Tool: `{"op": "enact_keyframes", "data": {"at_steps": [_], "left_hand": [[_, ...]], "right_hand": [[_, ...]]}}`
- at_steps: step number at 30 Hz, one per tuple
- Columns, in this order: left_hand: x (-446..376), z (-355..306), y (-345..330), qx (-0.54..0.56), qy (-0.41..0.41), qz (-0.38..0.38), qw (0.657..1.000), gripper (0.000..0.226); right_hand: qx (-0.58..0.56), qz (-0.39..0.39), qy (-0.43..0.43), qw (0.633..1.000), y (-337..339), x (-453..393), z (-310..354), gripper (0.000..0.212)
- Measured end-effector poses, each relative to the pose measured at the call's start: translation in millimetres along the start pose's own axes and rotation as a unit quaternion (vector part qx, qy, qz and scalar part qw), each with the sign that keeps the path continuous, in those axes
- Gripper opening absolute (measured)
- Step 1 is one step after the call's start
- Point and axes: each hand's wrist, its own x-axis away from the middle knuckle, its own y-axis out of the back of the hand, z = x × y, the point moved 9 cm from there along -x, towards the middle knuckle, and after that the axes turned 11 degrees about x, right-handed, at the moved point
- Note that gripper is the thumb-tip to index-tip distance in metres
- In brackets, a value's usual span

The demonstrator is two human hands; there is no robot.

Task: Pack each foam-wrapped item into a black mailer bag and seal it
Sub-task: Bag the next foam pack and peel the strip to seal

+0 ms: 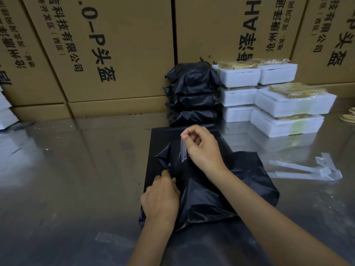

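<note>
Nearest you, your left hand (161, 196) lies on the near-left part of the black bag (221, 191), its fingers (165, 174) bunching the film at a crease; whether they truly pinch it or only press it down cannot be told. The bag sits mid-worktop (76, 169) on a flat stack of unused bags (157, 137) and bulges, so the foam item is judged to be inside already. Handling: the film is thin, limp and slick, it wrinkles freely and will not hold a fold unaided, so keep it pinned at the edge of the flap, not on the bulge. The load looks light and stiff; foam dents, so press only lightly. Your right hand (201, 148) is held just above the bag, thumb and forefinger pinching the top end of a clear liner strip (183, 149) that hangs down toward the flap. The strip is flimsy and likely to cling; hold it by its end. Judged step: baring the adhesive before sealing. To the right, spent strips (307, 169) lie on the worktop. Further back, sealed bags (192, 95) are stacked against the cartons (115, 45), with white foam boxes (288, 104) just beside them on the right, still to be packed.
</note>
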Motion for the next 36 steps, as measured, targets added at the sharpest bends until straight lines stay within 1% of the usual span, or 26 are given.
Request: {"op": "enact_keyframes", "data": {"at_steps": [2,6,8,10,11,12,14,15,17,18,19,20,22,25,28,30,31,34,36], "left_hand": [[1.5,-2.0,-4.5,-0.027,-0.010,0.013,0.999,0.031],[2.5,-2.0,-9.1,-0.043,-0.019,0.023,0.999,0.036],[4.4,-2.1,-4.2,-0.012,-0.036,0.004,0.999,0.028],[7.0,-4.6,5.3,0.045,-0.069,-0.028,0.996,0.013],[7.8,-6.0,10.5,0.083,-0.082,-0.043,0.992,0.012],[7.8,-7.5,15.6,0.132,-0.093,-0.056,0.985,0.015],[7.7,-14.5,28.7,0.250,-0.116,-0.077,0.958,0.017],[8.2,-18.7,36.0,0.305,-0.129,-0.083,0.940,0.018],[11.5,-32.9,44.2,0.365,-0.169,-0.066,0.913,0.018],[14.8,-42.1,44.2,0.365,-0.192,-0.045,0.910,0.014],[18.7,-50.5,41.6,0.351,-0.209,-0.020,0.913,0.008],[23.1,-57.7,36.3,0.327,-0.217,0.011,0.920,0.006],[30.8,-65.4,21.8,0.270,-0.215,0.063,0.936,0.021],[38.6,-73.0,5.6,0.184,-0.186,0.111,0.959,0.044],[42.5,-81.2,-2.5,0.072,-0.170,0.115,0.976,0.056],[45.7,-92.3,-5.2,-0.006,-0.194,0.093,0.977,0.061],[47.6,-100.1,-6.1,-0.027,-0.213,0.083,0.973,0.063],[50.1,-124.3,-11.0,-0.029,-0.256,0.080,0.963,0.060],[47.0,-135.9,-13.0,-0.020,-0.262,0.085,0.961,0.058]], "right_hand": [[0.013,-0.021,-0.011,1.000,5.6,0.1,-3.4,0.014],[-0.051,-0.017,-0.103,0.993,13.5,1.7,-20.0,0.017],[-0.108,-0.012,-0.133,0.985,19.2,2.3,-22.7,0.016],[-0.144,-0.027,-0.146,0.978,32.2,0.1,-26.4,0.018],[-0.130,-0.036,-0.138,0.981,41.5,-2.0,-27.9,0.019],[-0.088,-0.038,-0.121,0.988,51.0,-4.5,-28.8,0.020],[0.051,-0.033,-0.071,0.996,70.9,-8.6,-30.2,0.019],[0.122,-0.028,-0.049,0.991,80.0,-9.7,-31.7,0.017],[0.208,-0.011,-0.020,0.978,96.6,-9.5,-38.5,0.014],[0.236,0.004,-0.011,0.972,103.3,-8.4,-44.3,0.013],[0.266,0.024,-0.006,0.964,108.4,-7.5,-51.5,0.012],[0.299,0.045,-0.009,0.953,112.6,-6.2,-60.8,0.012],[0.347,0.075,-0.030,0.934,120.5,-0.3,-83.4,0.013],[0.368,0.091,-0.089,0.921,129.2,15.2,-119.3,0.023],[0.395,0.093,-0.135,0.904,138.0,30.5,-152.4,0.028],[0.420,0.084,-0.156,0.890,148.0,38.2,-170.2,0.035],[0.441,0.079,-0.156,0.880,153.4,40.9,-176.7,0.040],[0.495,0.069,-0.141,0.855,169.7,44.7,-188.7,0.049],[0.507,0.066,-0.140,0.848,180.6,44.6,-194.1,0.052]]}}
